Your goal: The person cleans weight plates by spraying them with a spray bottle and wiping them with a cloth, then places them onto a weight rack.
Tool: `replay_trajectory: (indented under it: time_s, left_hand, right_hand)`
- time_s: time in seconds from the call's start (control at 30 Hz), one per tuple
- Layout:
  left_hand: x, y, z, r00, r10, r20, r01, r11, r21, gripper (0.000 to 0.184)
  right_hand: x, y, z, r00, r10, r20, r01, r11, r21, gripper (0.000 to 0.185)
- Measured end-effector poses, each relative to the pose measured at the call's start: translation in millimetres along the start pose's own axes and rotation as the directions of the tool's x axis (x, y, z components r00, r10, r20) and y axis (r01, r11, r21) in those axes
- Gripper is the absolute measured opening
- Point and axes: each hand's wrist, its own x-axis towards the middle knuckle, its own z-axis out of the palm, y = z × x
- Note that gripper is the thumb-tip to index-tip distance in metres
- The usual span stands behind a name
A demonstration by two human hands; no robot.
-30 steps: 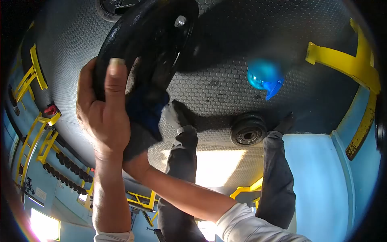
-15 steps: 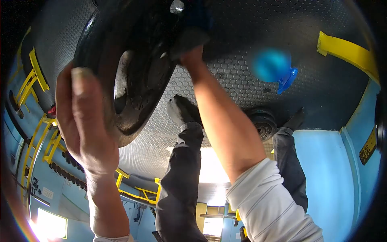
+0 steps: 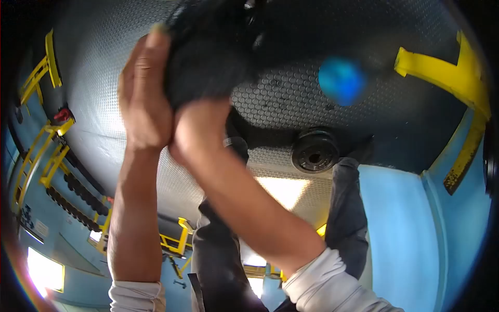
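Note:
My left hand (image 3: 148, 93) is at upper left, thumb up and fingers pressed along the side of a black weight plate (image 3: 208, 23). The plate is dark and blurred, so its outline is hard to follow. My right hand (image 3: 200, 122) has crossed in front and shows only near the wrist. A dark, blurred covering (image 3: 208, 73), a cloth or a glove, hides its fingers, and it lies against the plate. The two wrists are close together.
Small black weight plates (image 3: 314, 153) lie on the studded rubber floor (image 3: 280, 99) near my foot. A blurred blue thing (image 3: 340, 80) is at upper right. Yellow metal frames (image 3: 431, 65) stand at the right and left. Dumbbells (image 3: 73, 208) line a rack along the blue wall.
My right hand has moved left and down, beside my left hand. My left hand has gone up and right. The plate's slot and rim, plain before, are now hidden or turned away.

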Motion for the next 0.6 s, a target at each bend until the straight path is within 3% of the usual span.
replay_trajectory:
  time_s: [0.03, 0.07, 0.13, 0.17, 0.23, 0.27, 0.3, 0.33, 0.37, 0.43, 0.47, 0.53, 0.57, 0.6]
  left_hand:
    - [0.3, 8.2, 3.4, 0.998, -0.066, 0.022, 0.065, 0.996, 0.065, 0.043]
    - [2.3, 8.7, 1.7, 0.997, -0.073, 0.031, 0.069, 0.991, 0.113, 0.046]
    - [2.9, 8.7, 2.0, 0.999, -0.041, -0.006, 0.042, 0.963, 0.268, 0.060]
    - [3.4, 7.5, 0.4, 0.999, -0.034, -0.028, 0.040, 0.967, 0.252, 0.060]
    - [5.1, 6.1, -2.8, 0.995, -0.097, -0.012, 0.092, 0.897, 0.432, 0.070]
    - [7.8, 12.9, -4.3, 0.984, -0.177, 0.014, 0.160, 0.919, 0.360, 0.076]
    - [8.1, 12.0, -6.4, 0.985, -0.172, 0.002, 0.161, 0.924, 0.347, 0.076]
    - [7.6, 9.4, -9.4, 0.984, -0.175, 0.012, 0.160, 0.923, 0.350, 0.076]
    - [7.2, 7.5, -13.4, 0.984, -0.179, 0.020, 0.161, 0.922, 0.353, 0.075]
    - [3.9, 7.6, -19.0, 0.981, -0.194, 0.005, 0.180, 0.917, 0.356, 0.076]
    - [1.1, 6.0, -21.3, 0.977, -0.214, 0.023, 0.189, 0.903, 0.386, 0.078]
    - [-2.2, 1.9, -23.5, 0.976, -0.215, 0.038, 0.180, 0.891, 0.416, 0.074]
    - [-4.4, 1.9, -24.5, 0.976, -0.216, 0.017, 0.192, 0.896, 0.400, 0.074]
    - [-6.4, 3.4, -25.6, 0.982, -0.186, 0.032, 0.156, 0.895, 0.418, 0.068]
  right_hand:
    - [16.1, -24.1, 5.9, 0.995, -0.034, 0.092, 0.040, 0.997, -0.072, 0.035]
    - [36.6, -60.8, 4.4, 0.966, -0.030, 0.258, 0.132, 0.912, -0.389, 0.036]
    - [104.0, -54.7, -23.0, 0.959, -0.062, 0.277, 0.198, 0.844, -0.499, 0.037]
    - [143.7, -62.8, -39.5, 0.955, -0.089, 0.285, 0.247, 0.769, -0.589, 0.037]
    - [214.1, -68.1, -65.2, 0.941, -0.148, 0.305, 0.332, 0.583, -0.741, 0.039]
    - [234.3, -68.0, -78.9, 0.930, -0.184, 0.317, 0.366, 0.478, -0.798, 0.040]
    - [227.5, -76.9, -77.4, 0.926, -0.180, 0.330, 0.376, 0.465, -0.801, 0.040]
    - [209.5, -85.4, -79.3, 0.995, 0.013, 0.103, 0.061, 0.732, -0.679, 0.044]
    - [190.5, -93.2, -80.5, 0.961, 0.267, -0.071, -0.271, 0.858, -0.436, 0.048]
    - [155.8, -106.7, -79.1, 0.958, 0.132, -0.253, -0.229, 0.885, -0.406, 0.048]
    - [140.9, -112.1, -69.8, 0.958, 0.138, -0.252, -0.238, 0.871, -0.429, 0.048]
    - [116.1, -125.9, -37.1, 0.956, -0.154, -0.248, -0.015, 0.823, -0.567, 0.047]
    - [110.5, -132.4, -26.3, 0.960, -0.154, -0.233, -0.013, 0.809, -0.587, 0.047]
    - [107.0, -137.2, -15.2, 0.977, -0.209, 0.050, 0.159, 0.550, -0.820, 0.045]
